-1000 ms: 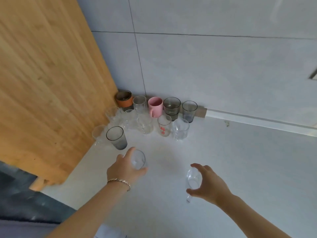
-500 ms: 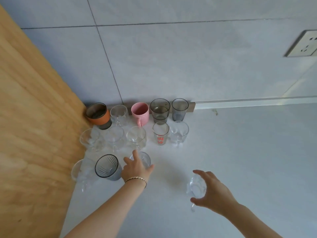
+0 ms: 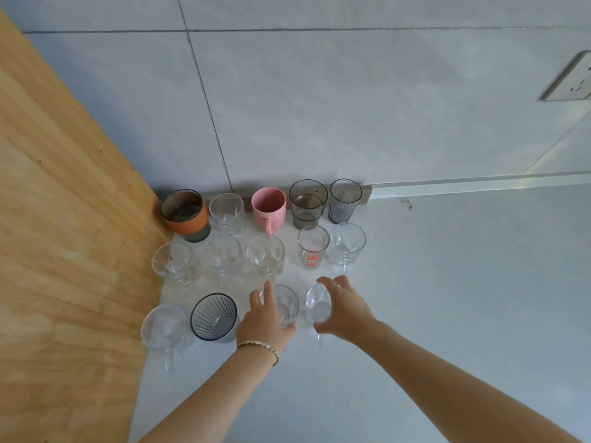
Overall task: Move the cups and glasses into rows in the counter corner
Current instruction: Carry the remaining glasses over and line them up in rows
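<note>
Cups and glasses stand in rows in the corner of a white counter. The back row runs from an orange-sleeved glass past a pink mug to a ribbed grey tumbler. A middle row of clear glasses ends with a red-printed glass and a clear mug. In the front row are a clear mug and a dark ribbed glass. My left hand grips a clear glass beside it. My right hand holds a clear cup just right of that.
A wooden panel walls off the left side of the corner. The tiled wall rises behind the rows, with a socket at the upper right. A pale strip runs along the counter's back edge.
My right hand has carried its clear cup forward and left, up beside the glass in my left hand. My left hand's glass stays next to the dark ribbed glass.
</note>
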{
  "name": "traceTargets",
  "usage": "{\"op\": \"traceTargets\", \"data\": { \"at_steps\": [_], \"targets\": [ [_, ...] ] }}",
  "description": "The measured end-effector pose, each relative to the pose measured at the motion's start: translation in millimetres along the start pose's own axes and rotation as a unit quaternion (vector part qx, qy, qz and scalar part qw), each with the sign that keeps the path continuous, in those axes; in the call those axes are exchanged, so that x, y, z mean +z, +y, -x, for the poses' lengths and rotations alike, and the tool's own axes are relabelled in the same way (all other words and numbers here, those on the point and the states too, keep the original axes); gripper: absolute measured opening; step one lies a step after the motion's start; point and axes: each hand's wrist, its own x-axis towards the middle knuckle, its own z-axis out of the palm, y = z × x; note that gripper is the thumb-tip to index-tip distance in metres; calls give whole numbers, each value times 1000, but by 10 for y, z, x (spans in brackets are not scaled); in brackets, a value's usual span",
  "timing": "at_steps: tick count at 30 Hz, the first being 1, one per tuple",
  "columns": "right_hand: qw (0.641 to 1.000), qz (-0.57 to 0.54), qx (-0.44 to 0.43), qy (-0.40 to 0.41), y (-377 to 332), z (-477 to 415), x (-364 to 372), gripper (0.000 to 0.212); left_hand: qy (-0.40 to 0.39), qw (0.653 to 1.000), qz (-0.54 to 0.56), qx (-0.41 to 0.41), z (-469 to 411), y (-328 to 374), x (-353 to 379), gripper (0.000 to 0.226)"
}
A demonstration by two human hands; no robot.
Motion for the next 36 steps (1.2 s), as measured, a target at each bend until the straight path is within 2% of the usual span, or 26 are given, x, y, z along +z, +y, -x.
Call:
{"op": "traceTargets", "data": {
  "at_steps": [10,20,23,27,29,31,33,36],
  "targets": [
    [997,-47,26,63,-10,25,212,99,12,1000,-3,14,-23,-38,46,90],
    [1000,-16,25,-8,56,106,109,107,3,1000,-16,-7,17,-6,-12,90],
    [998,-5,44,-46,243,292,54,94,11,996,-79,-26,133,108,-68,88],
    [989,16,77,-124,790,730,-119,59,21,964,-263,-24,439,557,-101,80],
    [986,21,92,-137,1162,1043,-277,54,32,944,-328,3,672,963,-60,67],
    [985,25,112,-126,1597,1409,-468,53,17,938,-337,77,911,1451,86,51],
    [985,19,138,-101,2088,1821,-646,52,-33,943,-288,166,1159,1970,341,42],
    [980,4,189,-70,2897,2564,-900,51,-126,936,-215,250,1617,2801,894,42]
  ]
}}
